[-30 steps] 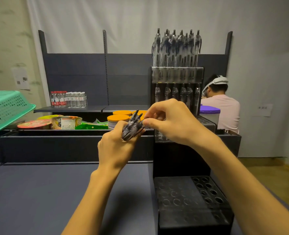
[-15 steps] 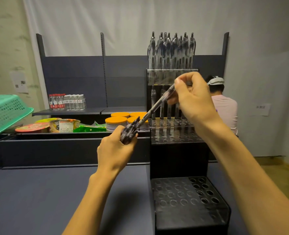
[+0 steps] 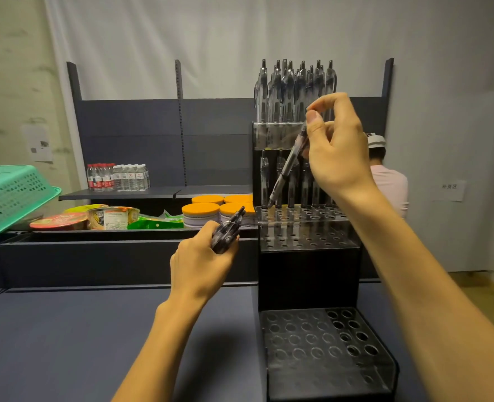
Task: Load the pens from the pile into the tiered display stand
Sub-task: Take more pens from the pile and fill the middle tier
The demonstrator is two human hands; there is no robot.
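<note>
The black tiered display stand rises in three steps at centre right. Its top tier is packed with upright clear pens, and a row of pens stands at the back of the middle tier. My right hand pinches one clear pen by its upper end, tilted, with its tip just above a hole at the left of the middle tier. My left hand grips a bundle of pens left of the stand. The bottom tier holds no pens.
A green plastic basket sits at the far left. Snack packs and orange-lidded jars lie in the dark trough behind. Water bottles stand on a back shelf. A person sits behind the stand. The dark table stretches in front.
My right hand pulled one pen out of the bundle, lifted it up and right, and now holds it steeper with its tip over the middle tier. The left hand stayed put.
</note>
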